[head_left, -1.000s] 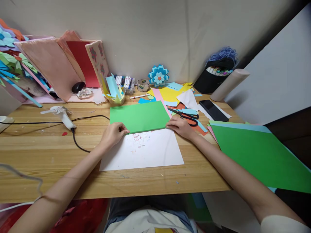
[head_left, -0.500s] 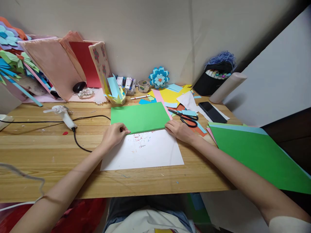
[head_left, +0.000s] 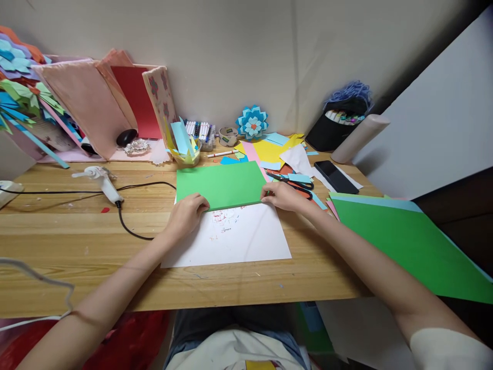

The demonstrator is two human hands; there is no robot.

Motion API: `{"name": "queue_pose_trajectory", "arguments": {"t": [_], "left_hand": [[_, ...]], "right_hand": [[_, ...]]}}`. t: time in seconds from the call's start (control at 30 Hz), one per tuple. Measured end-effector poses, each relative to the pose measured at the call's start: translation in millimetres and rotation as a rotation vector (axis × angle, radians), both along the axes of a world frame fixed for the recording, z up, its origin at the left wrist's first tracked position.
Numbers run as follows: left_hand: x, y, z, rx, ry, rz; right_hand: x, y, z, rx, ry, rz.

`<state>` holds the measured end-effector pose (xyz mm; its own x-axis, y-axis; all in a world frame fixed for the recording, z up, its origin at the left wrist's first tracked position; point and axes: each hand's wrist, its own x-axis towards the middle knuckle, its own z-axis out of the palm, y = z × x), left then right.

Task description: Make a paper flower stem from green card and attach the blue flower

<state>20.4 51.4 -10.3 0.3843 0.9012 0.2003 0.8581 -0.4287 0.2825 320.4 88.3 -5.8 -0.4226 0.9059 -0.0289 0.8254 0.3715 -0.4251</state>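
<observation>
A green sheet of paper [head_left: 221,184], folded along its near edge, lies over the back part of a white sheet [head_left: 246,239] marked with stray red and dark ink. At the fold's left end, my left hand [head_left: 189,213] pinches the green paper between thumb and fingers. The fold's right end is pinched by my right hand [head_left: 280,197], its fingers bent over the corner. Just behind that hand lie black-handled scissors [head_left: 290,181] among paper scraps.
A glue gun [head_left: 102,184] with a black cord rests on the left. Behind stand a tub of paper strips [head_left: 185,149], a tape roll [head_left: 228,136] and a blue paper flower [head_left: 252,123]. To the right are a phone [head_left: 336,176] and stacked green sheets [head_left: 404,246].
My right hand has its wrist and knuckles raised a little more at the right corner. My left hand has shifted slightly right along the fold. The green paper has barely moved.
</observation>
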Motion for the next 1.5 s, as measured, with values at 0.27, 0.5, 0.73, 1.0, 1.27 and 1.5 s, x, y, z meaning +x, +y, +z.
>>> {"name": "queue_pose_trajectory", "arguments": {"t": [0.27, 0.5, 0.73, 1.0, 1.27, 1.5], "left_hand": [[4, -17, 4.4, 0.048, 0.344, -0.133], [2, -13, -0.8, 0.031, 0.360, -0.154], [6, -14, 2.1, 0.064, 0.456, -0.169], [9, -16, 2.0, 0.038, 0.477, -0.144], [9, -18, 1.2, 0.038, 0.474, -0.177], [7, -15, 0.3, 0.032, 0.409, -0.156]], "right_hand": [[2, 30, 0.0, -0.245, -0.006, 0.029], [7, -9, -12.2, 0.213, 0.033, 0.100], [3, -42, -31.1, 0.646, -0.254, 0.144], [-4, -36, -25.7, 0.680, -0.393, 0.243], [-11, -41, -25.3, 0.568, -0.482, 0.215], [-16, -42, -18.1, 0.479, -0.483, 0.157]]}}
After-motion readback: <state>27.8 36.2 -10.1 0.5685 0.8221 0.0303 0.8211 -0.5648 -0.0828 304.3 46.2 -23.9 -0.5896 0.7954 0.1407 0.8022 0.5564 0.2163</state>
